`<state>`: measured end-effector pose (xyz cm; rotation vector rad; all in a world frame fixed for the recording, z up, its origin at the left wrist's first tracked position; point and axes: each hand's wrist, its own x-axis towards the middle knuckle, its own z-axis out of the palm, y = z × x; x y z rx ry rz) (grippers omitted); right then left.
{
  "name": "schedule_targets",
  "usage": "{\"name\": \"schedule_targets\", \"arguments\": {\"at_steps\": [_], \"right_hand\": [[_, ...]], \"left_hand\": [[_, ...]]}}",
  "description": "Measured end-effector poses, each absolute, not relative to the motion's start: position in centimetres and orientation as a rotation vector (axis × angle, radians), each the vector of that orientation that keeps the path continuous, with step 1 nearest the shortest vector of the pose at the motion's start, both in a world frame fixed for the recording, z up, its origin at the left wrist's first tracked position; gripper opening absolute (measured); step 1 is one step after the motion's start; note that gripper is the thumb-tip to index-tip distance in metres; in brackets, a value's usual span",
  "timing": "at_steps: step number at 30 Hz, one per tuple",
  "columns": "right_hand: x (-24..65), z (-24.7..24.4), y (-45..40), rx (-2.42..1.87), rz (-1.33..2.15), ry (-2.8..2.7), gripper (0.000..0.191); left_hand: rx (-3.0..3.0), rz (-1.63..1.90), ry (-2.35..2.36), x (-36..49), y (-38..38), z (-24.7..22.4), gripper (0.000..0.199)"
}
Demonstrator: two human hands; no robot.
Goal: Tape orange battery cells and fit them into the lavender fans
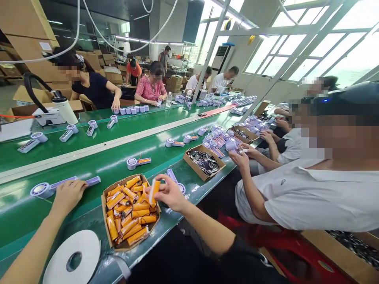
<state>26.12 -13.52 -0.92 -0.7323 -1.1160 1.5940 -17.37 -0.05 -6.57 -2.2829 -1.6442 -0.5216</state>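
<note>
My right hand [170,193] pinches an orange-wrapped battery [155,189] with a white strip along its side, held above a cardboard box [106,221] of similar orange batteries [130,227]. At the left, the fingers of my left hand [70,195] close over a lavender fan housing [94,181], whose handle end sticks out to the right; the part under the palm is hidden. Beside that hand, on the green belt, lies another lavender handheld fan housing [40,190] with a round head. Partly behind my right hand rests one more fan housing [180,188].
A large roll of white tape [55,258] lies at the near left. Further right is a box of small black parts [204,161]. Several fan housings [139,162] lie along the belt [97,157]. A co-worker in a white shirt [275,197] sits close at right; others work opposite.
</note>
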Motion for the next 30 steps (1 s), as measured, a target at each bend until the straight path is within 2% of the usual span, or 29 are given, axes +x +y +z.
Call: {"name": "schedule_targets", "arguments": {"at_steps": [5, 11, 17, 22, 30], "right_hand": [[21.6, 0.2, -8.4, -0.646, 1.595, -1.305, 0.075], [19.3, 0.9, -0.7, -0.573, 1.513, -1.639, 0.052], [17.0, -2.0, 5.9, -0.986, 1.248, -2.044, 0.045], [15.0, -3.7, 6.9, -1.053, 1.097, -2.298, 0.041], [13.7, -3.5, 5.6, -1.177, 0.727, -2.723, 0.046]], "left_hand": [[-2.665, -0.478, -1.492, -11.4, 3.1, -6.5, 0.039], [-2.704, -0.505, -1.78, -9.1, 4.2, -4.7, 0.025], [-2.583, -0.407, -2.047, -8.4, 5.4, -6.6, 0.025], [-2.592, -0.431, -2.074, -8.1, 5.9, -7.8, 0.027], [-2.577, -0.437, -2.211, -7.1, 6.4, -7.9, 0.027]]}}
